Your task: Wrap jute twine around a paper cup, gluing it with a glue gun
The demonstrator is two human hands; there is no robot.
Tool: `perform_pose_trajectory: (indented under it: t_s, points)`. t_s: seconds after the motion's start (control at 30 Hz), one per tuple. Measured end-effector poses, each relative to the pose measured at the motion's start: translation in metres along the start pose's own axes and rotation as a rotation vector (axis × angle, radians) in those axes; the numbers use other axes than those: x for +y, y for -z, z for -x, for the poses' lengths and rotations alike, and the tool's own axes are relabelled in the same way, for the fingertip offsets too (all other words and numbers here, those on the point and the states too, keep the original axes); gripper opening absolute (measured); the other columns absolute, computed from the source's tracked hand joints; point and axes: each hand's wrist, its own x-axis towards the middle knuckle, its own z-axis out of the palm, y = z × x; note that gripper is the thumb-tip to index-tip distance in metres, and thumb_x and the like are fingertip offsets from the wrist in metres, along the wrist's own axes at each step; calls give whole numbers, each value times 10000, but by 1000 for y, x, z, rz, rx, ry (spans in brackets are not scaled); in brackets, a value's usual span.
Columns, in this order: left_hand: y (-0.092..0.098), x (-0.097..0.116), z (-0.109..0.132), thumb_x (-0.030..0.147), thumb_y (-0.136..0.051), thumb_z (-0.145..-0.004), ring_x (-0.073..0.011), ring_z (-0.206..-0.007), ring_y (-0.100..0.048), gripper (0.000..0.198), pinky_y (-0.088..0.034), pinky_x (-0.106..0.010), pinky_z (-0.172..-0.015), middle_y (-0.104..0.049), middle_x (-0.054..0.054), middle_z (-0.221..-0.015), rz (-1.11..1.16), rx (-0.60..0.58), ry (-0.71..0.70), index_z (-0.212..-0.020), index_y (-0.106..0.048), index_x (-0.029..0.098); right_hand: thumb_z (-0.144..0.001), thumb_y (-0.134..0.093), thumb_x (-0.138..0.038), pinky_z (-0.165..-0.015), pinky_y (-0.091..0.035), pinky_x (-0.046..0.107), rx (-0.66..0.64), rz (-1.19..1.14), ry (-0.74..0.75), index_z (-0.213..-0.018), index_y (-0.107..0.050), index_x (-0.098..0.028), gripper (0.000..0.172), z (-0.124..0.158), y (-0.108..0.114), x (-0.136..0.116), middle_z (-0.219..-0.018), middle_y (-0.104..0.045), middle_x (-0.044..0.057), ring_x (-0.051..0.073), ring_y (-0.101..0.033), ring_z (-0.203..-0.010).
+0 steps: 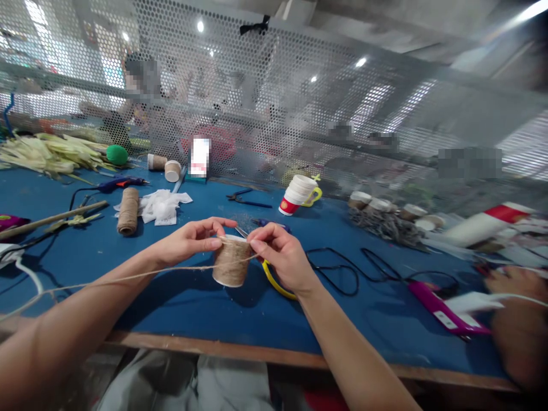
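A small paper cup wrapped in brown twine [232, 262] is held above the blue table, its white rim showing at top and bottom. My left hand [194, 241] grips the cup's upper left side, thumb at the rim and forefinger stretched over the top. At the cup's upper right, my right hand [278, 251] is closed with scissors in it; their yellow handle [278, 284] loops below the palm and the metal blades point up and left. A loose strand of twine [171, 269] runs across the cup from the lower left to my right fingertips. Whether those fingertips pinch it, I cannot tell.
A twine spool [128, 211] stands left beside white crumpled material [162, 205]. Pliers [248, 200], stacked paper cups [295, 194] and a phone [199, 157] sit behind. Black cable [338, 274] and a purple power strip [447, 308] lie right, near another person's hand [514, 285].
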Motion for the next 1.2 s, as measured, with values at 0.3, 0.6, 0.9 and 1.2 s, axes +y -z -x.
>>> perform_pose_trajectory:
  t_s: [0.3, 0.6, 0.9, 1.2]
  points:
    - [2, -9, -7, 281, -660, -683, -175, -1041, -523, 244, -334, -325, -938, -605, -62, -1075, -70, 292, -23, -895, -605, 176, -723, -615, -324, -557, -435, 241, 85, 158, 35, -708, -516, -185, 172, -1, 1, 1, -723, -585, 7, 97, -495, -589]
    - [0, -14, -12, 364, -581, -734, -69, -546, -494, 249, -397, -226, -595, -543, 28, -561, 101, 542, 48, -647, -517, 140, -681, -646, -338, -495, -392, 225, 146, 11, -31, -685, -518, -181, 203, -5, 4, 7, -643, -551, -19, 80, -444, -520]
    - [-6, -11, -10, 291, -654, -644, -78, -563, -450, 221, -379, -239, -597, -496, 42, -596, -185, 553, 1, -644, -478, 156, -705, -632, -361, -537, -438, 246, 165, 180, 63, -695, -515, -185, 211, -3, 2, 3, -707, -581, 5, 97, -486, -565]
    - [-21, -11, -6, 273, -677, -645, -248, -1092, -445, 248, -329, -425, -963, -563, -104, -1041, -790, 290, -321, -841, -564, 172, -770, -570, -264, -592, -452, 252, 88, 318, 138, -723, -508, -192, 106, 0, -9, 11, -710, -576, 3, 114, -520, -631]
